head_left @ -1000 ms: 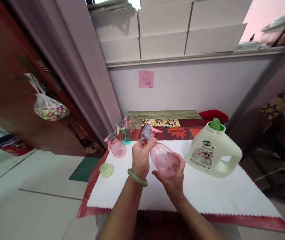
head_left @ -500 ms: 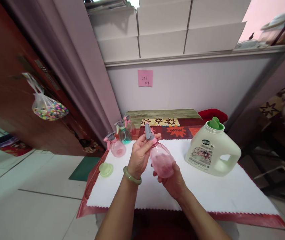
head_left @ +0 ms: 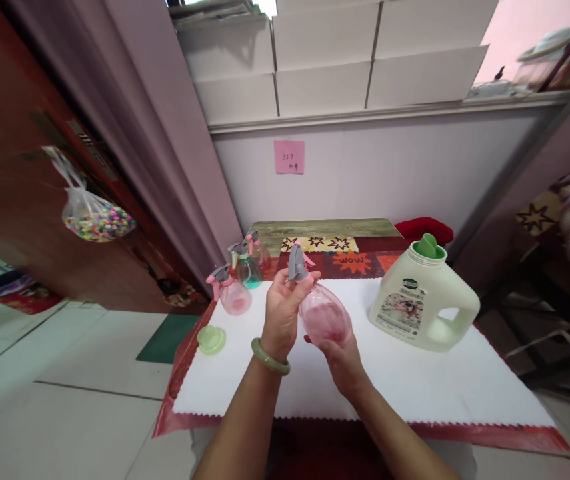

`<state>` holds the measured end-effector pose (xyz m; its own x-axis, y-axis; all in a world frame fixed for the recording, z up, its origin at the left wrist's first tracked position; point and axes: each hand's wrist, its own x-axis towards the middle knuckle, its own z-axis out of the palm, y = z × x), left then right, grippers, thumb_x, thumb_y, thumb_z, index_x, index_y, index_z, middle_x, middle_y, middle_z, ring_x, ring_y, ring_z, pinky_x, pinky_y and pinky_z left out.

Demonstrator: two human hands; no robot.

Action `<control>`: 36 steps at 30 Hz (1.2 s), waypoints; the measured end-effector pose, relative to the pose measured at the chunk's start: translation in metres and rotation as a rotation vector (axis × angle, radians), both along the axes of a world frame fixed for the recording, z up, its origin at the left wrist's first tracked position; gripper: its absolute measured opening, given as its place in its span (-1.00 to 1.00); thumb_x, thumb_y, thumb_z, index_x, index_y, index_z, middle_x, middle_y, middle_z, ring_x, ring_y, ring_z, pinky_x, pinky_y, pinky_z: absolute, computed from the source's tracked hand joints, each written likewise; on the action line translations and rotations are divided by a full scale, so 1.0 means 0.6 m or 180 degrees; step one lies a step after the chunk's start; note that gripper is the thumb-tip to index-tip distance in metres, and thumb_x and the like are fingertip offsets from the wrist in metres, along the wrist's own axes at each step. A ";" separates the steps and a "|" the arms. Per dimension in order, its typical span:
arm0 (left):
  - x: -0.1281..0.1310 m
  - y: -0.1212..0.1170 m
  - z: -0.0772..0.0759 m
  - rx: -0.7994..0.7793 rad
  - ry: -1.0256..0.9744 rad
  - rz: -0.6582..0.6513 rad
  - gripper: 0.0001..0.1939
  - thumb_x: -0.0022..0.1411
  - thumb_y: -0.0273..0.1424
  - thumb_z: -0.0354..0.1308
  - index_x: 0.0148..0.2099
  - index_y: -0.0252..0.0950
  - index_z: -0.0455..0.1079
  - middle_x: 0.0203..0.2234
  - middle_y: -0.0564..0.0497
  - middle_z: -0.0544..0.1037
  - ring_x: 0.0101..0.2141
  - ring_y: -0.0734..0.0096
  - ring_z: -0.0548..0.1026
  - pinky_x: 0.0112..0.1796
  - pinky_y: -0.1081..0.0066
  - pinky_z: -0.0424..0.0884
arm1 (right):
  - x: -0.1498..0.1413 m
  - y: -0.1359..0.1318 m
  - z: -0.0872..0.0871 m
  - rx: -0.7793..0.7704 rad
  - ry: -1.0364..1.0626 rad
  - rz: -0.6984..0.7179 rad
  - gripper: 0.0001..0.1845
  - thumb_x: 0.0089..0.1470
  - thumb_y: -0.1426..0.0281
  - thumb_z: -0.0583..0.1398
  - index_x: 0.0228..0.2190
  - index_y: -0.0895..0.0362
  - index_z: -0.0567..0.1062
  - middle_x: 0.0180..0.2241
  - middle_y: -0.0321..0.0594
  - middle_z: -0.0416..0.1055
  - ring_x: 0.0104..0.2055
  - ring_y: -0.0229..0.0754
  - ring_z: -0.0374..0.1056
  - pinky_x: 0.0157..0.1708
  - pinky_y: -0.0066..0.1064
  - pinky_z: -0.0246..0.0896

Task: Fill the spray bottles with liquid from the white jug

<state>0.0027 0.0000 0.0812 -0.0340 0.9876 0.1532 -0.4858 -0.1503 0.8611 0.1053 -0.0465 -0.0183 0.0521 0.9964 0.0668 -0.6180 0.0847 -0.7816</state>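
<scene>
A pink see-through spray bottle [head_left: 325, 316] with a grey and pink trigger head is held tilted above the white cloth, its head toward the upper left. My left hand [head_left: 285, 303], with a green bangle at the wrist, grips the bottle's neck just under the head. Around the lower body of the bottle, my right hand [head_left: 343, 360] is closed from below. Another pink spray bottle [head_left: 235, 297] stands to the left, near a green-tinted spray bottle [head_left: 249, 270] and a further pink spray bottle [head_left: 261, 255]. A light green cap [head_left: 211, 340] lies at the cloth's left edge.
A large pale green detergent jug [head_left: 423, 297] with a green spout stands on the right of the white cloth [head_left: 415, 393]. A bag of coloured beads [head_left: 97, 217] hangs from the door handle. The wall rises behind the table.
The spray bottle has turned slightly in my hands. My right hand has shifted beneath its base, and my left wrist has moved a little to the right.
</scene>
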 end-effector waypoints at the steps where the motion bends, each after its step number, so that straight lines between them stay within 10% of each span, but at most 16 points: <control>1: 0.002 0.001 -0.001 -0.0037 0.0067 0.0079 -0.57 0.09 -0.31 0.47 0.00 -0.26 0.51 -0.17 -0.10 0.68 -0.06 0.20 0.62 0.09 0.19 0.41 | -0.001 0.001 -0.005 0.0045 -0.0064 -0.0111 -0.05 -0.30 0.22 0.54 0.14 -0.03 0.35 0.15 -0.11 0.40 0.13 0.10 0.39 -0.08 -0.09 0.49; 13: -0.007 -0.004 0.007 -0.0089 0.0351 -0.0274 -0.71 0.13 -0.26 0.43 -0.15 -0.33 0.64 -0.18 -0.17 0.70 -0.15 0.24 0.60 -0.05 0.31 0.42 | 0.012 -0.005 0.008 -0.0494 0.0426 0.0626 -0.29 -0.12 -0.10 0.35 -0.03 0.07 0.53 -0.21 -0.09 0.58 -0.36 -0.08 0.48 -0.51 -0.35 0.34; 22: 0.008 -0.003 0.003 -0.0077 0.0051 -0.0127 -0.66 0.13 -0.21 0.43 -0.10 -0.29 0.62 -0.18 -0.13 0.69 -0.13 0.24 0.61 -0.03 0.30 0.43 | 0.011 -0.002 0.010 -0.0429 0.0353 0.0472 -0.18 -0.31 -0.02 0.49 0.00 0.00 0.50 -0.09 -0.14 0.57 -0.20 -0.04 0.53 -0.26 -0.25 0.47; 36: 0.004 0.007 0.006 -0.0109 0.0486 -0.0057 -0.70 0.05 -0.24 0.49 -0.23 -0.33 0.62 -0.30 -0.12 0.68 -0.28 0.31 0.58 -0.12 0.30 0.43 | 0.013 0.005 -0.005 -0.0566 0.0471 0.0449 -0.29 -0.24 0.03 0.44 -0.05 0.05 0.52 -0.19 -0.15 0.58 -0.35 -0.12 0.46 -0.45 -0.37 0.32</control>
<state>0.0051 0.0041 0.0850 0.0048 0.9926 0.1213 -0.3512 -0.1119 0.9296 0.1132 -0.0437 -0.0210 -0.0919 0.9899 -0.1078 -0.7226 -0.1408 -0.6768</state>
